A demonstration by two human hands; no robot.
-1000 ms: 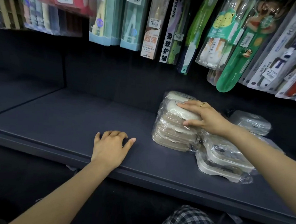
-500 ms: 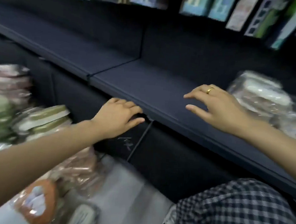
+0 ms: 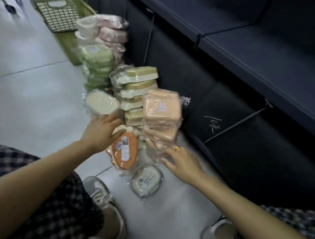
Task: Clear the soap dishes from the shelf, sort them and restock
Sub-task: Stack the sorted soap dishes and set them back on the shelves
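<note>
Wrapped soap dishes stand in stacks on the floor by the shelf base: a peach stack, an olive-and-white stack, a green stack and a pink stack. An orange oval dish, a cream dish and a grey round dish lie beside them. My left hand is open, its fingers over the orange dish's top edge. My right hand, ring on a finger, touches the bottom of the peach stack with straight fingers. The dark shelf is bare here.
A green plastic basket lies on the floor at the back left. My checked trouser legs and two grey shoes fill the foreground. The dark shelf base runs along the right.
My view swung down from the shelf to the floor stacks. Both hands left the shelf and came down to the orange dish and the peach stack.
</note>
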